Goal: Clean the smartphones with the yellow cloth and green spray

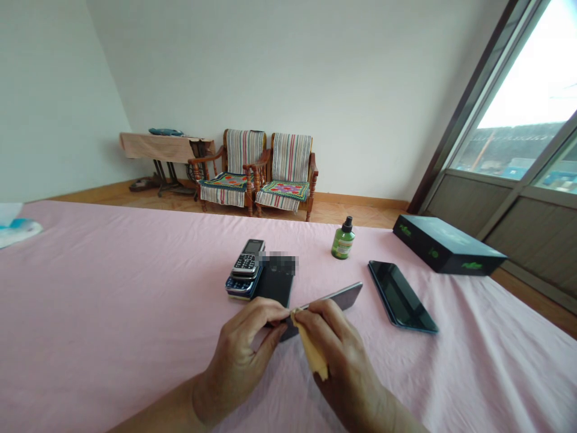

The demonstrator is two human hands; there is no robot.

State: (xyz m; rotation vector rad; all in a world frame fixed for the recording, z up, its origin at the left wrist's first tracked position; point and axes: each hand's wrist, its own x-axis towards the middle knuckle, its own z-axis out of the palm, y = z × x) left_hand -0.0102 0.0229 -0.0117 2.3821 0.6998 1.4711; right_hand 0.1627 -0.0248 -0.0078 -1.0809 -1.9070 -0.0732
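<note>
- Cloth in pink [112, 270] carries everything I watch; at its left edge lies a white-and-blue item [20, 233], too cut off for me to name.
- Near the middle of the far edge, I see a silver keypad phone [247, 260] stacked on a blue keypad phone [242, 288], with a flat black device [276, 285] just to their right.
- Nearer the front edge, my left hand [243, 349] has thumb and fingers closed on the near-left end of a slim grey device [346, 297].
- That device stands tilted on its side directly ahead of both hands, its long axis running from near left to far right; the left hand is at its end, the right nearer its middle, and the far-right end juts out free.
- My right hand [345, 355] grips a bunched yellow cloth [314, 356] against the device's upper edge.
- Beyond it, a green bottle [343, 245] stands upright near the far edge.
- Rightward, a dark-screened device [401, 297] lies flat, well apart from the hands; a black box [451, 243] sits by the far right corner.
</note>
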